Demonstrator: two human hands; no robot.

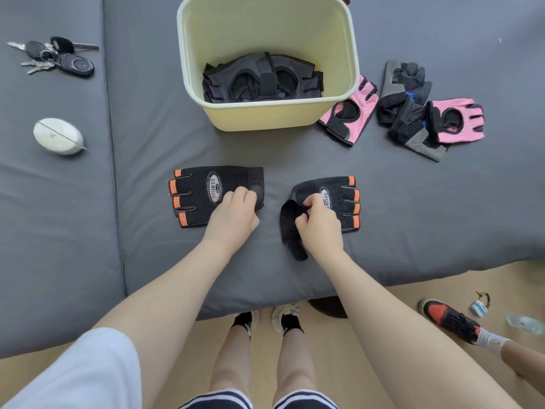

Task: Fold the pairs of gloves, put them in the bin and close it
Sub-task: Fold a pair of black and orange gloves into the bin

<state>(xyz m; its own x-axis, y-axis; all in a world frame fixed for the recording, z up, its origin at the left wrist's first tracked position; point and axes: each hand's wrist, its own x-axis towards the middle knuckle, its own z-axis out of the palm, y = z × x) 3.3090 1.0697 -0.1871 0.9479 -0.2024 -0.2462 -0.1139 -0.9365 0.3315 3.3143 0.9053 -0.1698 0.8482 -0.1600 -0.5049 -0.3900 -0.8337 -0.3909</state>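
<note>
Bare surface lies open between the black gloves and the bin. The bin's top is uncovered, grey gloves low inside. Pink gloves crowd its right side; keys sit far left.

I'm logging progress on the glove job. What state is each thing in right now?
Bin: open, one dark pair inside.
Left orange-striped glove: flat, left hand pressing its cuff.
Right orange-striped glove: right hand pinching its strap.
Pink gloves: loose, unfolded.
Grey gloves: heaped, unfolded.
</note>
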